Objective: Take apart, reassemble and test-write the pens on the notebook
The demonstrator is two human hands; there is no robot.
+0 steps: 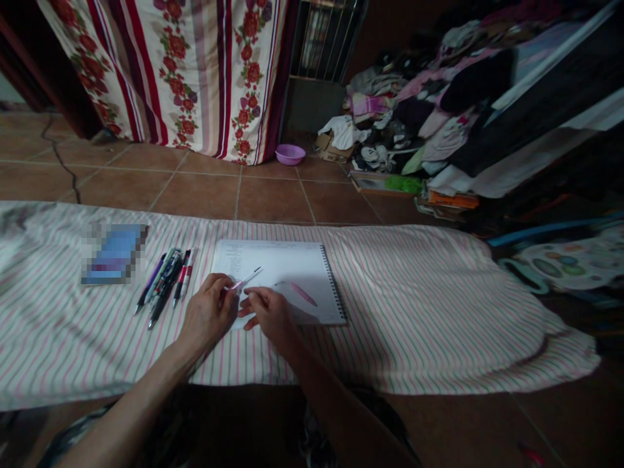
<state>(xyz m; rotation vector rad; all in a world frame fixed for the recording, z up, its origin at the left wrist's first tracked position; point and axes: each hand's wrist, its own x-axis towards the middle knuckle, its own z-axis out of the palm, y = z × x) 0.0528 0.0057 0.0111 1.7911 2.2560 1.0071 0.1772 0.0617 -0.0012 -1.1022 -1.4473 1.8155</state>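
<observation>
My left hand (pixel 210 305) is closed on a pen's pinkish front section, held over the left half of an open spiral notebook (pixel 292 257). A thin refill (pixel 253 274) with a dark end sticks out of it, up and to the right. Close beside it is my right hand (pixel 267 313), its fingers partly stretched and apart, with no object visible in them. On the page to the right of that hand lies a pink pen barrel (pixel 303 294). A tiny dark piece (pixel 279 283) rests on the paper left of the barrel.
Several pens (pixel 166 283) lie in a bunch left of the notebook, beside a blurred blue flat object (pixel 114 253). Striped cloth (pixel 414 305) covers the low surface. Beyond are a tiled floor, a purple basin (pixel 290 154) and a heap of clothes (pixel 419 110).
</observation>
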